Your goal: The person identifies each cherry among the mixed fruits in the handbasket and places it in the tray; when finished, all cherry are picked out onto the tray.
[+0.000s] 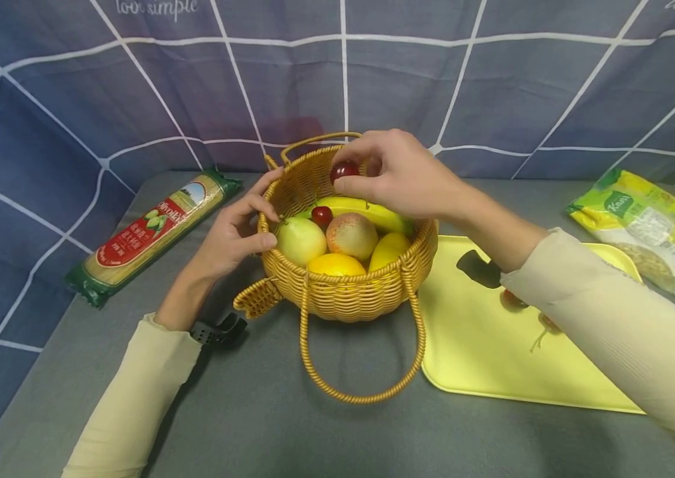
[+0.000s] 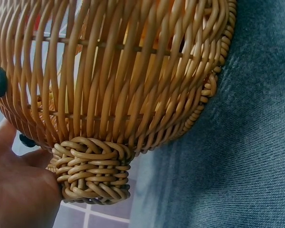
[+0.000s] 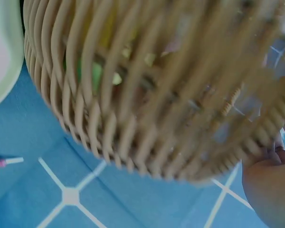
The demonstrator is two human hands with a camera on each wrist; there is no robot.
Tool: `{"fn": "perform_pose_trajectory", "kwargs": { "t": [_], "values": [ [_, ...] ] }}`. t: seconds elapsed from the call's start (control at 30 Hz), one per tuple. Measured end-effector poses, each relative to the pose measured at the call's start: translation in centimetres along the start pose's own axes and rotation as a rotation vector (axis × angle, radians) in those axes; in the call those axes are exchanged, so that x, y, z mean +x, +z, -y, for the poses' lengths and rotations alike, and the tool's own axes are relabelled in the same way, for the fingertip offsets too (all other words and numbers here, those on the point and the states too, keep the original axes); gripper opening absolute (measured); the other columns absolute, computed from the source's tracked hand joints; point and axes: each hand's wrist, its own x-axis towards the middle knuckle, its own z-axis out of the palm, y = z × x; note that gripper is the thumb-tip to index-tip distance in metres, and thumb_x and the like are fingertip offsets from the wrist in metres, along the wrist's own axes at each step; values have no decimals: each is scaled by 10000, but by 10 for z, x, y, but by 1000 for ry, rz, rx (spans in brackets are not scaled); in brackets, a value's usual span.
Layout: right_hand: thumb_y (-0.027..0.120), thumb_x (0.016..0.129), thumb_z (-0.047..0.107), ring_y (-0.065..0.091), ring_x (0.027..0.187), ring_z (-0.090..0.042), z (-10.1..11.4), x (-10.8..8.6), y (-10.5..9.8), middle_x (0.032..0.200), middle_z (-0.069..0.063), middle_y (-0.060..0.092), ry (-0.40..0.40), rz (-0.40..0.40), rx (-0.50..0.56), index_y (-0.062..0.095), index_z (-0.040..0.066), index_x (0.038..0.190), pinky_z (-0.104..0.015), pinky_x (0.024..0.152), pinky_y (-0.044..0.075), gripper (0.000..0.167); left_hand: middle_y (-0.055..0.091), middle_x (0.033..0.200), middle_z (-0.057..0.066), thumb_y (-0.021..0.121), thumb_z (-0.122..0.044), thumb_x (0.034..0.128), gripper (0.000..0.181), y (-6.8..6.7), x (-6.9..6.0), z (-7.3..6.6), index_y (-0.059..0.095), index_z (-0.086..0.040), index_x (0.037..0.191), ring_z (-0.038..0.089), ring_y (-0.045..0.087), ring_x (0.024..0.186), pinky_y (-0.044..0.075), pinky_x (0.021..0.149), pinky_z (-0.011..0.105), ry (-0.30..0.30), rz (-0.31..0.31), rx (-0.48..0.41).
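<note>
A round wicker basket (image 1: 349, 292) stands on the grey surface. Inside are a green pear (image 1: 301, 241), a small red cherry (image 1: 322, 216), a banana (image 1: 367, 210), a peach-coloured round fruit (image 1: 352, 236), an orange (image 1: 336, 265) and a yellow fruit (image 1: 389, 251). My left hand (image 1: 235, 229) holds the basket's left rim, its fingertips over the edge. Above the far part of the opening, my right hand (image 1: 393, 169) pinches a shiny dark red round fruit (image 1: 346, 171) between thumb and fingers. The left wrist view shows the basket's woven wall (image 2: 118, 71) beside the left palm; the right wrist view is blurred.
Right of the basket lies a yellow tray (image 1: 480, 365) with small reddish fruits (image 1: 513, 301), partly behind the right sleeve. A noodle packet (image 1: 152, 232) lies at the left, a yellow-green bag (image 1: 654, 232) at the far right. One basket handle (image 1: 361, 399) hangs forward. A tiled-pattern cloth rises behind.
</note>
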Motion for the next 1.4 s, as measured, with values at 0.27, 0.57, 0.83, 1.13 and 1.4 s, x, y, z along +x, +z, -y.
{"fn": "perform_pose_trajectory", "kwargs": {
  "t": [0.27, 0.57, 0.83, 1.13, 1.4],
  "values": [
    [605, 961, 200, 515, 765, -129, 6, -40, -22, 921, 19, 636, -68, -59, -38, 713, 104, 1156, -290, 660, 420, 242, 287, 1588, 119, 820, -380, 812, 470, 0, -1, 0, 581, 5, 938, 285, 200, 1469, 121, 1106, 656, -1, 0, -1],
    [716, 896, 63, 583, 720, -166, 3, -100, -42, 926, -18, 689, 57, -208, 17, 698, 90, 1133, -179, 659, 487, 239, 290, 1585, 126, 823, -383, 808, 587, -2, -1, -1, 519, 98, 952, 291, 201, 1468, 140, 1113, 637, 4, -8, 1],
    [692, 912, 26, 654, 702, -157, -17, -162, -47, 928, -59, 700, 239, -256, 77, 699, 118, 1094, -170, 682, 499, 205, 291, 1586, 119, 817, -391, 811, 571, 0, -1, 0, 532, 81, 961, 279, 192, 1472, 163, 1112, 627, 1, -1, -3],
    [696, 915, 44, 575, 703, -120, -62, -232, -21, 954, 14, 683, 342, -140, -3, 681, 197, 1165, -232, 552, 447, 294, 282, 1585, 144, 814, -405, 809, 589, 1, 1, 0, 524, 86, 956, 287, 190, 1472, 161, 1124, 605, 15, -3, 4],
    [860, 752, 97, 479, 694, -66, -80, -254, 0, 799, 120, 586, 304, -130, -245, 660, 265, 1010, -194, 583, 352, 367, 274, 1591, 132, 811, -401, 811, 566, 1, 0, -1, 535, 71, 957, 285, 181, 1475, 213, 1102, 581, -2, -2, -13]
  ]
}}
